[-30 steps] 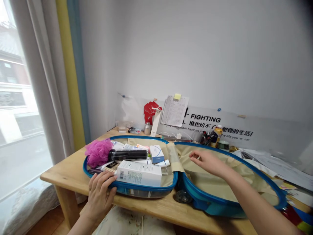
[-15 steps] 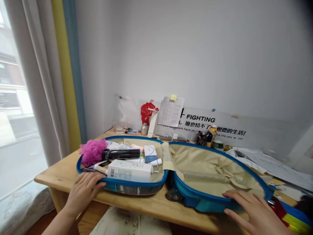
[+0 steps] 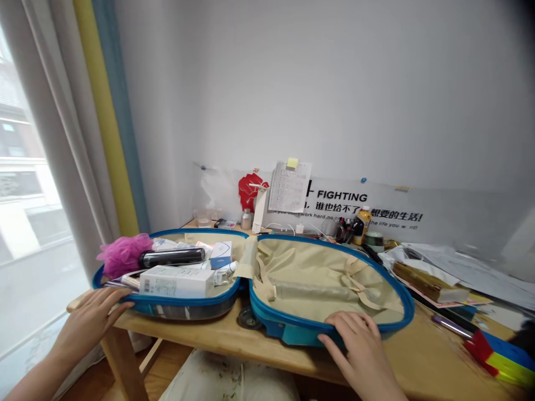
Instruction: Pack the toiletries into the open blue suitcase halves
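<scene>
A blue-rimmed hard-shell suitcase (image 3: 292, 332) lies fully open on a wooden table (image 3: 434, 356), near the table's front edge and toward its left end, with a wheel (image 3: 249, 318) showing at the hinge side.

The left hand (image 3: 90, 323) is at the front of the left shell, fingers extended and relaxed, fingertips on the blue rim, gripping nothing. The right hand (image 3: 355, 348) lies on the front rim of the right shell, fingers slightly curved over the edge, not clenched.

The left shell holds a pink bath puff (image 3: 124, 256), a black bottle (image 3: 172, 257), a small white-and-blue box (image 3: 221, 254) and a large white carton (image 3: 176, 282) with a barcode at its left end; its small print is unreadable. The right shell shows beige lining (image 3: 330, 273) with tan straps (image 3: 355, 287) crossing it.

At the table's rear edge, a clear board (image 3: 460, 211) reads "FIGHTING", "谁也给不了" and "想要的生活!", with partly legible English below. A printed sheet (image 3: 289, 187) with a yellow note (image 3: 292, 163) and a red cutout (image 3: 251, 189) are fixed there. A yellow-labelled bottle (image 3: 363, 227) stands nearby. Papers and a book (image 3: 430, 281) lie at the right end. Grey-and-yellow curtains (image 3: 62, 128) hang beside the window on the left.
</scene>
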Action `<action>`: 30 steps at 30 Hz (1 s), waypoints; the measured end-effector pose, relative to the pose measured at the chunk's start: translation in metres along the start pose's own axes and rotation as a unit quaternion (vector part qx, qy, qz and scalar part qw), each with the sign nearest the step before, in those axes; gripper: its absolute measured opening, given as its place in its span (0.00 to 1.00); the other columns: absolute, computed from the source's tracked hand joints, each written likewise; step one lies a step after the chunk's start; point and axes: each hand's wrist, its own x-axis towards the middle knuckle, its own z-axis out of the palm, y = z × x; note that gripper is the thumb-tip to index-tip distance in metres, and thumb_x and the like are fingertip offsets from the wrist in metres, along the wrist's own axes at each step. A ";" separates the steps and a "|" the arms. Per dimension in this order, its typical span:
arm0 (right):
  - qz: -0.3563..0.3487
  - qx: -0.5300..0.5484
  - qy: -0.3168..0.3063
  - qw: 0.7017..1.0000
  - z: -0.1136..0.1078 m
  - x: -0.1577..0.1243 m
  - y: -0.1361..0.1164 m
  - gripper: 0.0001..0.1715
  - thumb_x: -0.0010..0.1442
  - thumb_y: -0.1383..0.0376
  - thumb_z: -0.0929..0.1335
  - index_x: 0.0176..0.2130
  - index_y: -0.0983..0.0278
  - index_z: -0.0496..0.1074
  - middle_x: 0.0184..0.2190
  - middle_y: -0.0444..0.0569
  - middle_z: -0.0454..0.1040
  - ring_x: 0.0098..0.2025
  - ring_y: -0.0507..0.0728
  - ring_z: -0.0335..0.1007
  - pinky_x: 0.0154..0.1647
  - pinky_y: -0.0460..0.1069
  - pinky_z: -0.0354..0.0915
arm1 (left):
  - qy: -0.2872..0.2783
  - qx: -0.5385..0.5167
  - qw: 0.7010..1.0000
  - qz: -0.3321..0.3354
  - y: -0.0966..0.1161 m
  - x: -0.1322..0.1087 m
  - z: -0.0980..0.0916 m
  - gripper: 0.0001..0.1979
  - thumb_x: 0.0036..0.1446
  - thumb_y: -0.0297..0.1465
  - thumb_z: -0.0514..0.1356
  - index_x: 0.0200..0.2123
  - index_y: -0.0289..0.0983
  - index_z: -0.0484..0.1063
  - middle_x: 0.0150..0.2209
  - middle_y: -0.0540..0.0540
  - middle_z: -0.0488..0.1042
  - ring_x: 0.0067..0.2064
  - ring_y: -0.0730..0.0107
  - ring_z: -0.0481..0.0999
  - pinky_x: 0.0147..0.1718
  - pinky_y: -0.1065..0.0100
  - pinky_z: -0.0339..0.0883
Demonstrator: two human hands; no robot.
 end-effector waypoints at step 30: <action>-0.065 -0.012 0.209 0.976 0.037 -0.025 0.074 0.17 0.65 0.57 0.57 0.43 0.62 0.68 0.39 0.52 0.74 0.44 0.60 0.69 0.53 0.58 0.55 | -0.430 -0.160 0.872 -0.168 0.003 0.133 -0.022 0.34 0.48 0.57 0.53 0.51 0.41 0.71 0.54 0.45 0.72 0.56 0.56 0.68 0.56 0.62 0.60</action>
